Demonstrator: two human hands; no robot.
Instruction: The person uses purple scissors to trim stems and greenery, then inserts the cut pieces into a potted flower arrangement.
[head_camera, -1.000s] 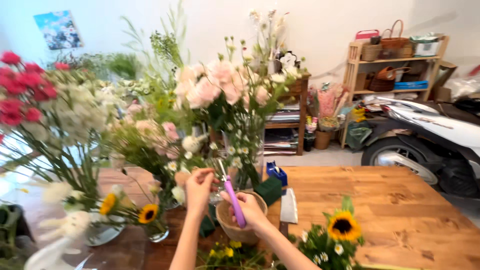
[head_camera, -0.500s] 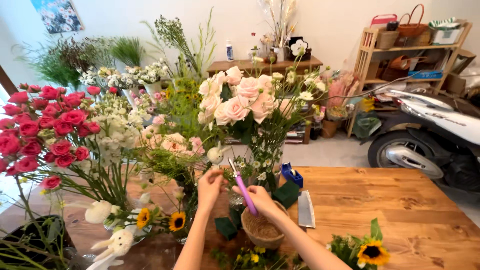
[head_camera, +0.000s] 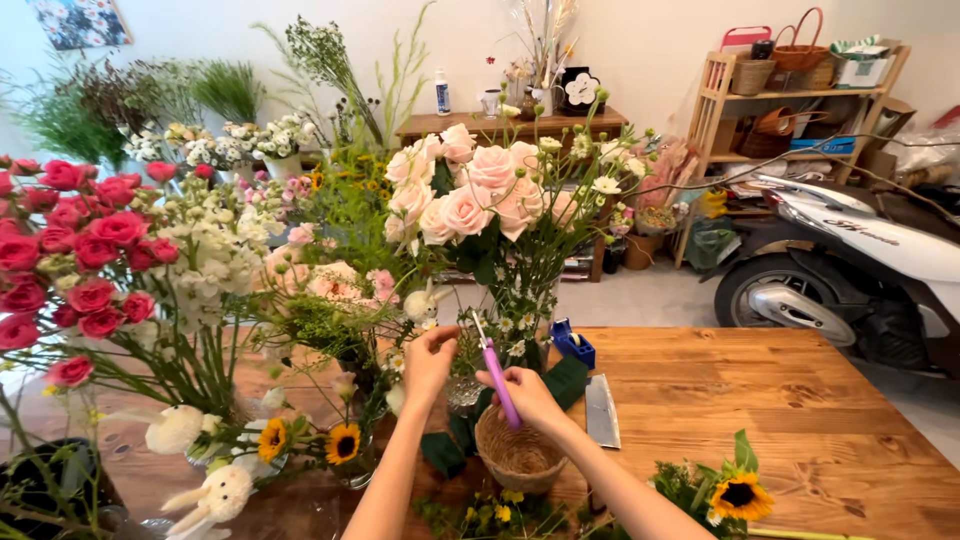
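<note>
- A white scooter (head_camera: 860, 260) is standing on the floor at the right, beyond the far edge of the tabletop (head_camera: 760, 400), with a wooden shelf rack (head_camera: 800, 100) of baskets behind it against the pale wall.
- The wooden tabletop is carrying everything in front: flowers are crowding its left half, while the right half is showing bare planks.
- Red roses (head_camera: 70, 260) are filling the left edge, with white blooms just beside them.
- A bunch of pink roses (head_camera: 470, 195) is rising above the hands, its stems and leaves partly screening them.
- A small woven basket (head_camera: 517, 455) is sitting just below the right hand.
- Sunflowers (head_camera: 740, 492) are lying near the right forearm; more are standing at the lower left.
- The left hand (head_camera: 430, 362) is pinching thin green stems between its fingertips.
- The right hand (head_camera: 530, 395) is closing around purple-handled scissors (head_camera: 497, 378), which are pointing up towards the left hand.
- A blue tape dispenser (head_camera: 573, 343) is resting just behind the right hand.
</note>
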